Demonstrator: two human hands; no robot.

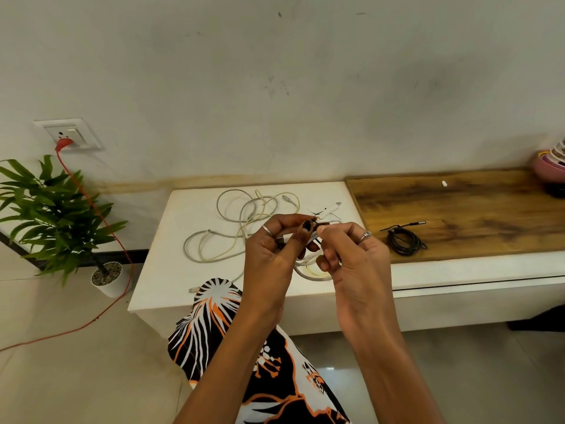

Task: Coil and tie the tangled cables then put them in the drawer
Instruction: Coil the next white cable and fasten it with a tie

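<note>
My left hand [275,249] and my right hand [351,258] meet above the white table [165,276], both gripping a coiled white cable [312,269] whose loops hang below my fingers. Between my fingertips I pinch a thin black tie [315,214] at the top of the coil. Behind my hands, tangled white cables [241,224] lie loose on the table, and one end hangs over the front edge. A coiled and tied black cable [403,240] rests on the wooden top [474,209] to the right.
A drawer front [477,286] runs under the wooden top. Stacked bowls [550,166] stand at the far right. A potted plant [55,215] stands on the floor to the left, beside a red cord [119,249] plugged into a wall socket [68,136].
</note>
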